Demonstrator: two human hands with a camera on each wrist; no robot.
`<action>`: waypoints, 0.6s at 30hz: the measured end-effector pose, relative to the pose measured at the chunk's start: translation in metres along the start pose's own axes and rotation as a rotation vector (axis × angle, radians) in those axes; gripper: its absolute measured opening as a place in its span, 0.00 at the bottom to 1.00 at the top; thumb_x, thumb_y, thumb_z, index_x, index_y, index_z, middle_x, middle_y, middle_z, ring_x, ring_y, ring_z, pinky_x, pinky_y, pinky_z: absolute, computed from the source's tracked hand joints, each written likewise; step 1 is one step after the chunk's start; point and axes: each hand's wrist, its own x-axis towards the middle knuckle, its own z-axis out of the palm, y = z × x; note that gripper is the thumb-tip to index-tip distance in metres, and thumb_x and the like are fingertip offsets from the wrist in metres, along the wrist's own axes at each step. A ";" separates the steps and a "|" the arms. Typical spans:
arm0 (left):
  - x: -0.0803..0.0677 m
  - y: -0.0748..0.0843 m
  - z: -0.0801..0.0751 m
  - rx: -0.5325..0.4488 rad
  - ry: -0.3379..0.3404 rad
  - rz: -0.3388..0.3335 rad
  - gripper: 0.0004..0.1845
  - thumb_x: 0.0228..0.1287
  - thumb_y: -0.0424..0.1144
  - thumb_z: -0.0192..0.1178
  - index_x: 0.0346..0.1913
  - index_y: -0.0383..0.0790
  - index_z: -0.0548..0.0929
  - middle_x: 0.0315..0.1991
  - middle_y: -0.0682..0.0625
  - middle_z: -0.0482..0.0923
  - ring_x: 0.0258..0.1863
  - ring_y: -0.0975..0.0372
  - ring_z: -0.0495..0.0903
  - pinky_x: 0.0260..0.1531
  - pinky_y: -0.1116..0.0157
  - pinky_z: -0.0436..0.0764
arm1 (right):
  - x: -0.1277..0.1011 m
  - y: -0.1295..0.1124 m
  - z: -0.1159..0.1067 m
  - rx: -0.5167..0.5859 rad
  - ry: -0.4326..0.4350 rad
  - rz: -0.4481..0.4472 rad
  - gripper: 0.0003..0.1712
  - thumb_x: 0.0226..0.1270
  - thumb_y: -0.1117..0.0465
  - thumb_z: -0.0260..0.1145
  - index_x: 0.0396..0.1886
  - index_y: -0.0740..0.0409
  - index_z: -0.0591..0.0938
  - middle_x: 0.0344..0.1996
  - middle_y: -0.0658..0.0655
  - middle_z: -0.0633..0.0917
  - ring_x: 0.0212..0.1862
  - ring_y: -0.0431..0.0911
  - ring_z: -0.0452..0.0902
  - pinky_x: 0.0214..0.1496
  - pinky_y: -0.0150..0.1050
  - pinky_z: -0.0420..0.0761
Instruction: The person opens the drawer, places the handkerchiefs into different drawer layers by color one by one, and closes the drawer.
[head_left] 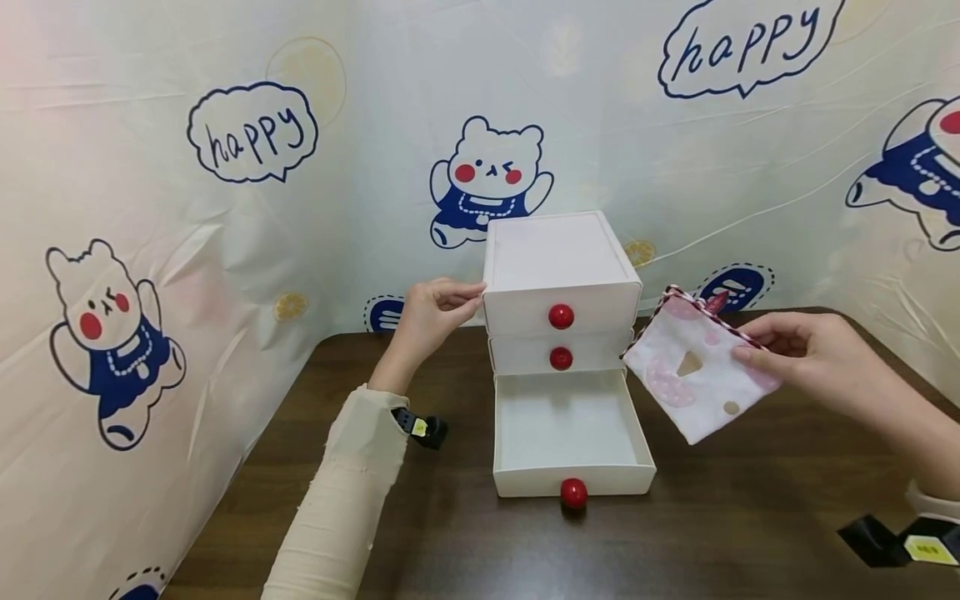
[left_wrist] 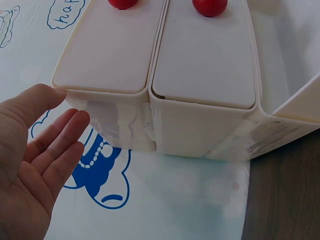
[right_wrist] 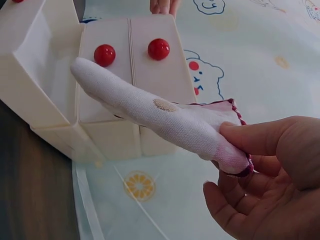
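A white three-drawer cabinet with red knobs stands at the back of the dark wooden table. Its bottom drawer is pulled out and holds nothing. My left hand rests with straight fingers against the cabinet's upper left corner; in the left wrist view the left hand's fingers lie straight beside the cabinet. My right hand pinches a folded white cloth with pink prints and a red edge, held in the air to the right of the cabinet. The right wrist view shows the cloth between thumb and fingers.
A cartoon-print sheet walls in the table at the back and both sides. Black wrist-camera mounts show at the left forearm and the lower right. Bare tabletop lies in front of the open drawer.
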 end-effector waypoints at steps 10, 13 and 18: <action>-0.003 0.012 0.000 0.003 -0.005 -0.016 0.12 0.56 0.28 0.62 0.44 0.33 0.83 0.38 0.42 0.80 0.35 0.55 0.81 0.36 0.67 0.81 | 0.000 -0.009 0.020 0.086 -0.039 -0.065 0.09 0.54 0.65 0.69 0.35 0.63 0.83 0.26 0.53 0.79 0.24 0.40 0.71 0.20 0.30 0.72; -0.003 0.013 0.000 0.001 -0.007 -0.025 0.12 0.56 0.28 0.62 0.45 0.31 0.83 0.39 0.39 0.80 0.36 0.52 0.81 0.36 0.64 0.81 | 0.001 -0.014 0.026 0.127 -0.065 -0.051 0.09 0.55 0.64 0.69 0.36 0.63 0.82 0.27 0.54 0.79 0.26 0.41 0.71 0.21 0.31 0.73; 0.000 0.001 -0.001 -0.017 -0.004 -0.013 0.12 0.56 0.32 0.64 0.44 0.37 0.84 0.38 0.43 0.80 0.35 0.56 0.81 0.35 0.66 0.81 | 0.003 -0.023 0.036 0.197 -0.111 -0.031 0.11 0.57 0.62 0.67 0.38 0.64 0.82 0.29 0.56 0.80 0.27 0.42 0.72 0.23 0.32 0.75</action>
